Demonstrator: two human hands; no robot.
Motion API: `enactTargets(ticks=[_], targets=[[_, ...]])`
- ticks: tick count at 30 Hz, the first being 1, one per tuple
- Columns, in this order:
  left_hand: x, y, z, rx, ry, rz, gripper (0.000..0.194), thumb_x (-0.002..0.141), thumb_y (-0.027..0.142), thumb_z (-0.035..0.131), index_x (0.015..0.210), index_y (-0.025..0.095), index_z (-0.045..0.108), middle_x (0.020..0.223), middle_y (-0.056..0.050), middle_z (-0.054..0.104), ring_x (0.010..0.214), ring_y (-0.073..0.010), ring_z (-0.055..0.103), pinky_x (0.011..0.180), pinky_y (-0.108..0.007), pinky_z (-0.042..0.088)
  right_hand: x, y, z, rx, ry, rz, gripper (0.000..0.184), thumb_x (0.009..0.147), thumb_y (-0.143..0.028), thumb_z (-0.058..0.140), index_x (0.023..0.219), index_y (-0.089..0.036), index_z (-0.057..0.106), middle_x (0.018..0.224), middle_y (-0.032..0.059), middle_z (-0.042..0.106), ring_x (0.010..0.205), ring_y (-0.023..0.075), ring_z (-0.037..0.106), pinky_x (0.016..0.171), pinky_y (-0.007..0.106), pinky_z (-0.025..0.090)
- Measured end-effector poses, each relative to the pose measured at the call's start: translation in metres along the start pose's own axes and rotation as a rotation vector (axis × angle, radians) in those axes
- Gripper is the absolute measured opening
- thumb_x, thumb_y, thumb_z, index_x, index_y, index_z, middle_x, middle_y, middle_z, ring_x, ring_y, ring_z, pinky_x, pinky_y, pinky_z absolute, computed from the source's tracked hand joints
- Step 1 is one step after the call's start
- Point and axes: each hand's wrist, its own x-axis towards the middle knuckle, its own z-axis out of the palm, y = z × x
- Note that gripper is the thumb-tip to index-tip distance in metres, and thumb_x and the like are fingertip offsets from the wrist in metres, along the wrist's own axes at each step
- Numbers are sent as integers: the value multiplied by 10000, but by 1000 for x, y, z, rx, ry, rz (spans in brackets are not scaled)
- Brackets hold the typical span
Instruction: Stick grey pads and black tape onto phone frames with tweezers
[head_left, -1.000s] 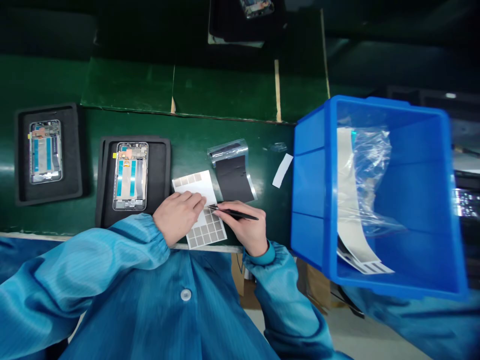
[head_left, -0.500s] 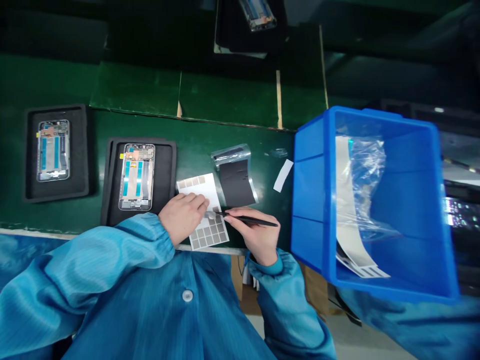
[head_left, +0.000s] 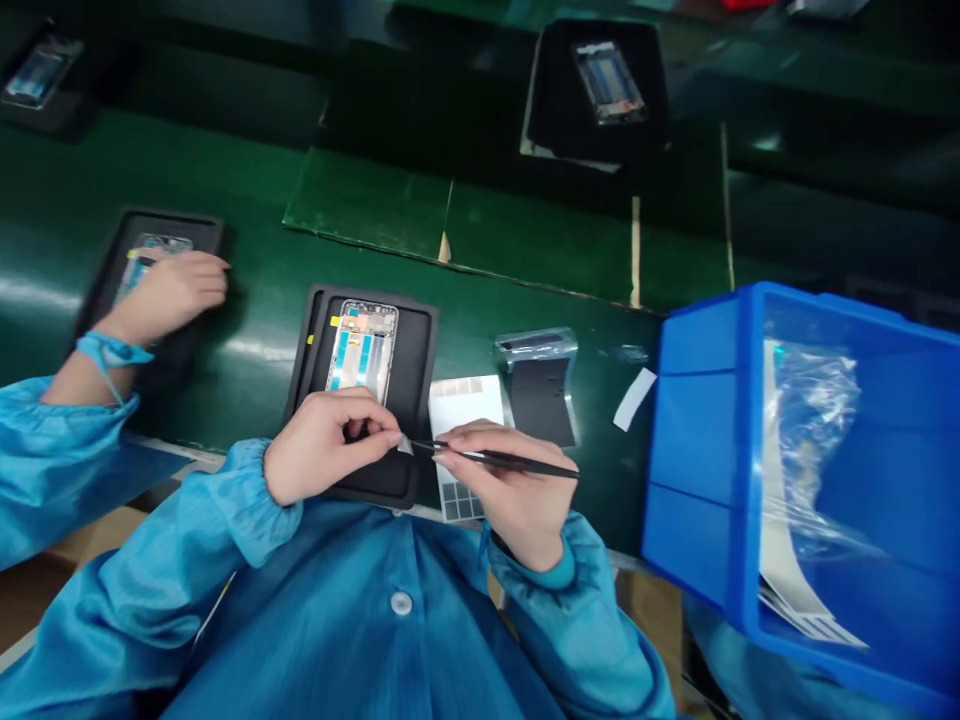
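Observation:
My right hand (head_left: 529,490) is closed around black tweezers (head_left: 536,465), their tips pointing left. At those tips a small pale grey sticker (head_left: 406,446) shows, and the thumb and forefinger of my left hand (head_left: 322,445) pinch its edge. Below the tweezers lies a white sheet of grey square stickers (head_left: 466,403), partly covered by my right hand. An opened phone body (head_left: 366,345) with blue strips rests in a black tray (head_left: 416,350) just beyond my left hand, which hides its lower end.
A co-worker's hand (head_left: 176,295) covers part of another phone (head_left: 139,262) in a tray at left. A black sheet on clear film (head_left: 540,395) and a white strip (head_left: 634,399) lie toward a blue bin (head_left: 697,420) holding plastic and paper. Another phone (head_left: 609,82) sits farther back.
Both hands have left the middle of the sticker sheet. The small sticker is now between tweezers and left fingers, near the phone tray. A co-worker's hand has appeared at left. The view has shifted left.

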Motion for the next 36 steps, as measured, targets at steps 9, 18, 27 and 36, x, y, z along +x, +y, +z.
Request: enactTargets(ticks=[9,18,27,36], targets=[[-6,-18,-26,-29,82,-15,75,855,227,680,813,196,733,719,33,619,592,-68,474,568,-216,383,6,3,32,-45,12,119,223,691,-137,880,835,-286,796,834,-18,807,766,171,759,735,270,630],[-9,-30,-38,-64,86,-29,83,858,238,674,822,201,738,719,30,602,595,-74,471,566,-222,385,11,7,47,-74,19,142,203,702,-145,870,830,-281,791,828,-17,805,769,171,759,753,278,630],[-7,-39,-42,103,157,53,127,898,296,668,955,200,730,853,-4,681,688,-116,557,648,-261,463,17,13,56,-108,99,216,106,719,-254,870,787,-248,789,782,23,793,711,198,756,671,312,635],[-6,-49,-8,820,69,416,201,905,337,664,950,141,673,900,-73,687,832,-242,572,704,-383,439,66,32,76,-160,206,320,203,716,-335,857,805,-178,764,736,42,778,644,194,734,615,310,621]])
